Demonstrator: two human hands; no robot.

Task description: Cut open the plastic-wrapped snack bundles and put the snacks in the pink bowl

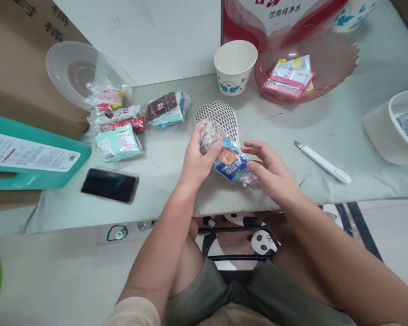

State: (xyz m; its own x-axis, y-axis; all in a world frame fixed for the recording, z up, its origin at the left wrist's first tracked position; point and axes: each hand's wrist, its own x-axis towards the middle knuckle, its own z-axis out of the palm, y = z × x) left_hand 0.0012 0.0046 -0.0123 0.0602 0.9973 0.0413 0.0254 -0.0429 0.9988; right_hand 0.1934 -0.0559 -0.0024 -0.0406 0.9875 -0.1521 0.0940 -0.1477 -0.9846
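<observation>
A blue snack packet (230, 158) in clear plastic wrap is held above the front part of the table. My left hand (200, 156) grips the wrap and the packet's upper left end, thumb on top. At the packet's right end is my right hand (268, 170), its thumb and fingers close around that edge and the loose wrap. Just behind the packet lies a white perforated mesh piece (217, 115), partly covered by my left hand and the wrap.
Wrapped snacks (119, 142) and a phone (110, 184) lie left. A paper cup (234, 68) and pink bowl (313, 59) with sachets stand behind. Right are a white cutter (323, 162) and a white container (377, 131). A teal jug (34, 156) stands far left.
</observation>
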